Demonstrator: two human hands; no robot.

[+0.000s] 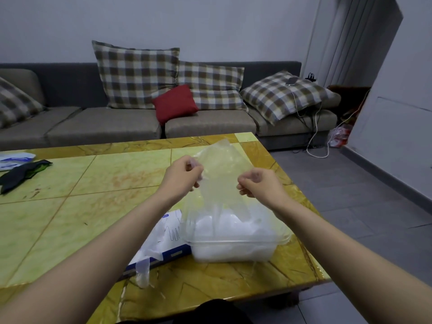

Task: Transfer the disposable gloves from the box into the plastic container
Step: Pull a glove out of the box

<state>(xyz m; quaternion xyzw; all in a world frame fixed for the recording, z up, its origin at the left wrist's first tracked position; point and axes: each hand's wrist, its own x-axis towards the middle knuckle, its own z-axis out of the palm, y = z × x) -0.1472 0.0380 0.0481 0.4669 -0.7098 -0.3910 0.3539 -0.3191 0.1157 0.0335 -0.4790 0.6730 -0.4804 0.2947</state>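
Note:
A thin transparent disposable glove (221,174) is stretched between my two hands above the table. My left hand (181,175) pinches its left edge and my right hand (258,184) pinches its right edge. The glove's fingers hang down into the clear plastic container (233,250), which holds a heap of pale gloves. The blue and white glove box (167,232) lies flat just left of the container, partly under my left forearm, with several gloves spilling from its near end (143,272).
The yellow-green tiled table (93,183) ends close to the container on the right. A dark cloth (21,175) and a white-blue packet (14,159) lie at the far left. A grey sofa (117,122) with checked cushions stands behind the table.

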